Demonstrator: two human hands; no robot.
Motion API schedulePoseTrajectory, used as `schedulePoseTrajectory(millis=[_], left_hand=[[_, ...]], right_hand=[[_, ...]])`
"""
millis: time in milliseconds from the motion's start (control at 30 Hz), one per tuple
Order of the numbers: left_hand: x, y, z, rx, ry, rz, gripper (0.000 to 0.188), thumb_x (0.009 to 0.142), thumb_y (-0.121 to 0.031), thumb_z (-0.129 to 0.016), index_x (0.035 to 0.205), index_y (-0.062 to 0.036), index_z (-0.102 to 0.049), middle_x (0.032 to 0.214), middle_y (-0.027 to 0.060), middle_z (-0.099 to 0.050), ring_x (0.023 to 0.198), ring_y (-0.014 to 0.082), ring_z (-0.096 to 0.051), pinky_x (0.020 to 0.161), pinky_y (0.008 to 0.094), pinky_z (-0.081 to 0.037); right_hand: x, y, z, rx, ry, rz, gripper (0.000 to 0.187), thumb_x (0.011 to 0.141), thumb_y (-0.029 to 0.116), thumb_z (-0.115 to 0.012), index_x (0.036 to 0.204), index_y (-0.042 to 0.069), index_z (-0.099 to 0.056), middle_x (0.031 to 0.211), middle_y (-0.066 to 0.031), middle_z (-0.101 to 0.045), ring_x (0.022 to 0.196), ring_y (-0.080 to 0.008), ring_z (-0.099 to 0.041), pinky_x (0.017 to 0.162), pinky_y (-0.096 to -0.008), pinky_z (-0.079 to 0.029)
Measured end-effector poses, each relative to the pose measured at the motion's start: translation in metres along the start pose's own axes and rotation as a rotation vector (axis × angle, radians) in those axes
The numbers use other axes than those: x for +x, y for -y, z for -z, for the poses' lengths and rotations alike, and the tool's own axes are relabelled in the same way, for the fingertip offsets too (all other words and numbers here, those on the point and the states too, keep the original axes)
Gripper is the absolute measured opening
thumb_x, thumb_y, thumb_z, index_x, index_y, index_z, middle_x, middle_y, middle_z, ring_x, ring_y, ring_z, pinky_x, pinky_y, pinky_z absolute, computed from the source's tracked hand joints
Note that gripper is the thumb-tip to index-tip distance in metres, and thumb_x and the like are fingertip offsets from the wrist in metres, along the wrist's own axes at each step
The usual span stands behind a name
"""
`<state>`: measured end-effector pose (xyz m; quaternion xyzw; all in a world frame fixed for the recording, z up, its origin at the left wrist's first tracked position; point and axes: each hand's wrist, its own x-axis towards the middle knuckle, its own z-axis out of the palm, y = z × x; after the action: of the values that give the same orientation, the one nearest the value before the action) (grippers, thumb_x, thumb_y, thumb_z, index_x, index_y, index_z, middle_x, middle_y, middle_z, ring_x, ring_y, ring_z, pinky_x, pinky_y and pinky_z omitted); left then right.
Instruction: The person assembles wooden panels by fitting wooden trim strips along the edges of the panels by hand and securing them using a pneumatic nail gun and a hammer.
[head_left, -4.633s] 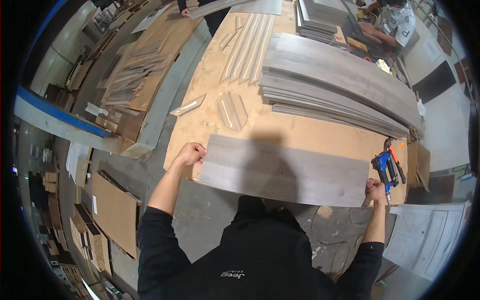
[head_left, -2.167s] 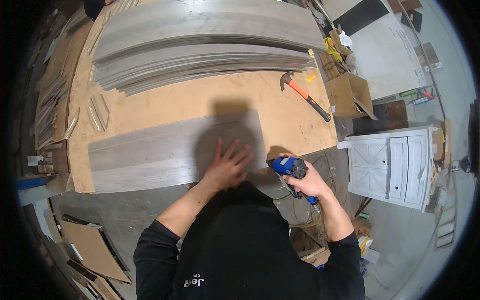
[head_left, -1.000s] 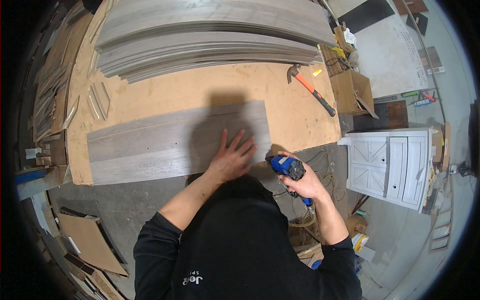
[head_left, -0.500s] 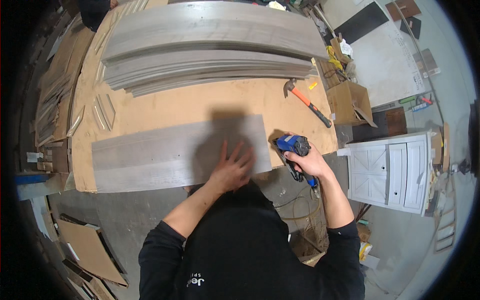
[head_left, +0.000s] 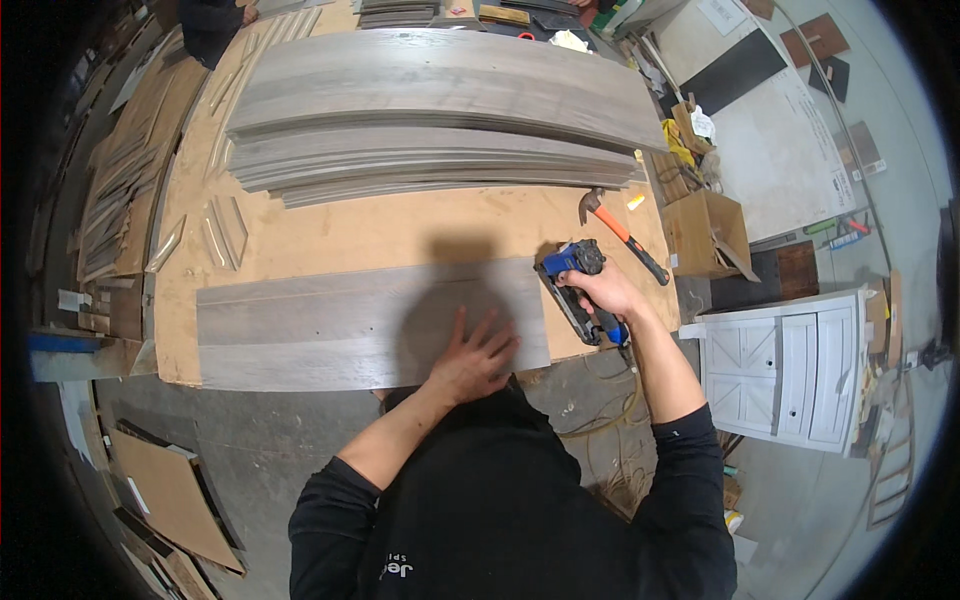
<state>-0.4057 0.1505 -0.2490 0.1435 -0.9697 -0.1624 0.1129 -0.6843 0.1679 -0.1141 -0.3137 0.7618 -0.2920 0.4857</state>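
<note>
A long grey wood-grain board [head_left: 290,325] lies flat along the near edge of the workbench. My left hand [head_left: 475,358] rests on the board near its right part, palm down with fingers spread. In my right hand [head_left: 603,287] is a blue and black nail gun [head_left: 575,262], gripped by its handle just off the board's right end. The nail gun lies along that end; whether it touches the board I cannot tell. A claw hammer [head_left: 628,240] with an orange and black handle lies beyond it. My shadow darkens the board around my left hand.
Stacked grey boards [head_left: 440,90] fill the far side of the tan workbench [head_left: 400,225]. Thin frame pieces [head_left: 225,232] lie at the left. Right of the bench are a cardboard box [head_left: 705,235] and a white cabinet [head_left: 785,370]. Another person's dark sleeve [head_left: 208,28] shows at the far left.
My right hand has brought the nail gun slightly left and farther up, closer to the board's right end. My left hand stays on the board. The whole view has shifted a little.
</note>
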Motion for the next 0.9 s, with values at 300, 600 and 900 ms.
schedulePoseTrajectory(millis=[300,600,900], left_hand=[[0.001,0.000,0.007,-0.013,0.009,-0.008,0.065,0.081,-0.047,-0.074,0.138,-0.0187,-0.062,0.154,0.0042,-0.048,0.151,0.0326,-0.031,0.118,0.0737,-0.018],[0.001,0.001,0.005,-0.033,0.004,-0.010,0.066,0.082,-0.045,-0.075,0.140,-0.0181,-0.058,0.153,0.0061,-0.048,0.150,0.0349,-0.032,0.117,0.0767,-0.016],[0.000,0.001,0.003,-0.056,-0.003,-0.009,0.067,0.082,-0.044,-0.076,0.140,-0.0192,-0.057,0.154,0.0048,-0.047,0.150,0.0349,-0.032,0.117,0.0770,-0.015]], right_hand=[[0.006,0.010,0.004,-0.048,0.044,-0.022,0.024,0.085,0.022,-0.073,0.100,0.003,-0.068,0.075,-0.0023,-0.065,0.051,-0.0110,-0.056,0.049,-0.0280,-0.046],[0.007,0.021,0.010,-0.034,0.079,-0.030,0.026,0.085,0.022,-0.072,0.101,0.003,-0.066,0.082,-0.0033,-0.067,0.054,-0.0108,-0.058,0.051,-0.0272,-0.047],[0.009,0.029,0.011,-0.146,0.076,-0.037,0.031,0.081,0.026,-0.074,0.101,0.003,-0.068,0.078,-0.0032,-0.066,0.055,-0.0113,-0.059,0.052,-0.0280,-0.048]])
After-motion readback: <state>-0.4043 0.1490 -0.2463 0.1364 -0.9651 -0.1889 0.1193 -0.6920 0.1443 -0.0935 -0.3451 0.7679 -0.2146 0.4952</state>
